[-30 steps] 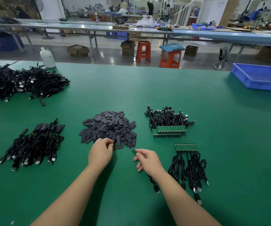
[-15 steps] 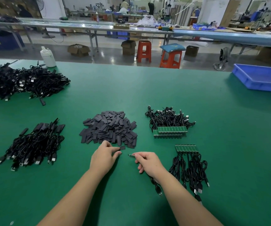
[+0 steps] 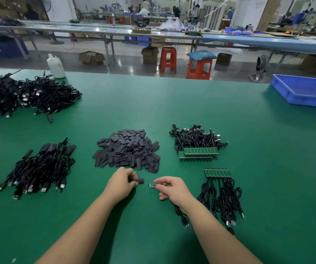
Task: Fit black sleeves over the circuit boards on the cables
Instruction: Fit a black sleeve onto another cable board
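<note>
A worker at a green bench (image 3: 220, 115) is bringing a black sleeve (image 3: 139, 181) up to the bare circuit board (image 3: 152, 185) of a cable (image 3: 181, 216), the two parts now lying end to end and just apart. The left hand (image 3: 122, 184) is pinching the sleeve between thumb and curled fingers (image 3: 132, 175), its open end pointing right. The right hand (image 3: 172, 188) is gripping the near end of the small green board, with the cable trailing back under the wrist to a plug on the bench.

A second earlier the left hand was reaching into the pile of sleeves (image 3: 127, 150); half a second ago it was drawing one clear. It is now lifting that sleeve free of the pile and lining it up with the board, which the right hand has turned to face it. That appears to put this cable at the point of insertion, with only the push left.

Finished cables with sleeves on are lying in a bundle (image 3: 39, 168) to the left. Two batches of bare boards are waiting to the right, one just beside the right hand (image 3: 217, 172) and one further back (image 3: 199, 152).
</note>
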A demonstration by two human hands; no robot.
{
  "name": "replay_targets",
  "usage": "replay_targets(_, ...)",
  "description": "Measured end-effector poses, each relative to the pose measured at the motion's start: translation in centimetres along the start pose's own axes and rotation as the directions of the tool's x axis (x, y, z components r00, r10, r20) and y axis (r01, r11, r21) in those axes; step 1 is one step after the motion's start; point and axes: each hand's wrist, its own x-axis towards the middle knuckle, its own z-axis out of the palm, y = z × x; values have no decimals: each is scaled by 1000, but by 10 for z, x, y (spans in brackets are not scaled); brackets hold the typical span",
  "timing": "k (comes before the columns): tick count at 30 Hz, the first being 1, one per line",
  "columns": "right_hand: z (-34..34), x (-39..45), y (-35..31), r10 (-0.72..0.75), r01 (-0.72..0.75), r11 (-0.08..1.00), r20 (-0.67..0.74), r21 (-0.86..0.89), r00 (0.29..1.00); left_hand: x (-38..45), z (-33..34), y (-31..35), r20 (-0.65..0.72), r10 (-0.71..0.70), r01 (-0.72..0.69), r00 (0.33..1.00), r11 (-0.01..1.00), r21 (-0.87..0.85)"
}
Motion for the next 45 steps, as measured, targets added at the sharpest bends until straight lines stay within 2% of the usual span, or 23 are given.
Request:
replay_targets(7,2,-2,-2,2,-2,999,-13,37,1000,-12,2,-2,-21,61,-63,998,987,-147)
replay_targets(14,2,-3,-5,29,-29,999,-8,34,1000,-12,3,-4,65,185,-194,981,959,208)
replay_targets(20,0,0,-5,72,-73,997,45,11,996,-14,3,-8,100,252,-271,962,903,332)
replay_targets(26,0,0,-8,100,-99,995,103,-22,990,-15,1,-10,128,269,-297,955,878,376)
replay_targets(32,-4,1,-7,90,-86,995,108,-40,990,-15,3,-10,130,272,-300,953,893,334)
replay_targets(40,-6,3,-3,66,-73,996,112,51,991,-15,-6,-9,38,300,-293,953,883,367)
replay_targets(45,-7,5,1,57,-64,996,117,55,991,-18,-4,-5,41,325,-326,945,923,203)
